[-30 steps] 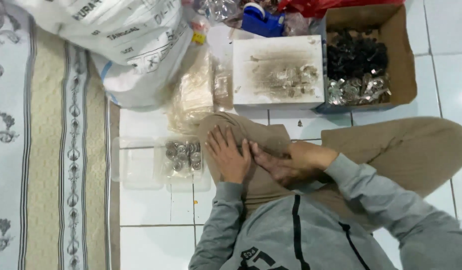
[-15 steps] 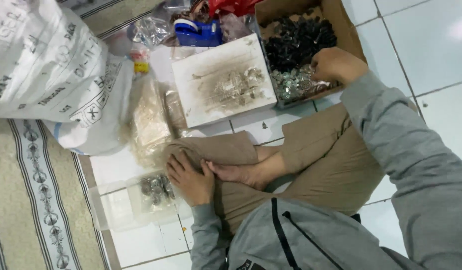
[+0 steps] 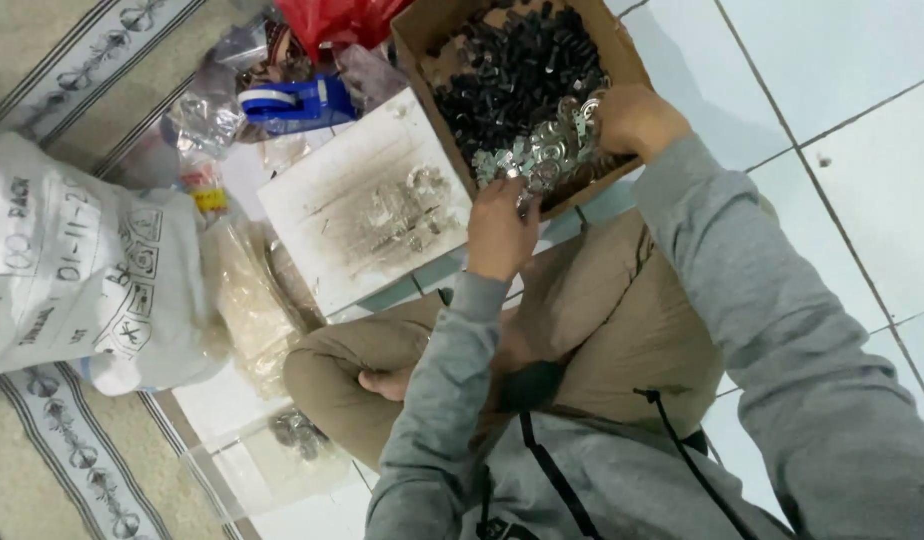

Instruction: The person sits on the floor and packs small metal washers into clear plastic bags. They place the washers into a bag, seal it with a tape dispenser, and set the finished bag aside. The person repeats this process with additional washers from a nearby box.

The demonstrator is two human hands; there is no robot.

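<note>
An open cardboard box [image 3: 419, 32] on the tiled floor holds a heap of small black parts [image 3: 512, 70] and, at its near corner, a pile of silver metal pieces [image 3: 544, 150]. My right hand [image 3: 632, 120] is inside the box, curled over the silver pile with pieces in its fingers. At the box's near edge, my left hand [image 3: 502, 230] pinches silver pieces from the same pile. I sit cross-legged in tan trousers and a grey hooded top.
A stained white board [image 3: 332, 220] with a few silver pieces lies left of the box. A blue tape dispenser [image 3: 292, 100], clear bags [image 3: 247, 300], a large white sack [image 3: 72, 270] and a clear plastic tray [image 3: 252, 470] lie beside a patterned rug [image 3: 42, 470].
Both hands left my lap. The right hand reached into the box first, then the left hand came up to the silver pile. The view swung toward the box.
</note>
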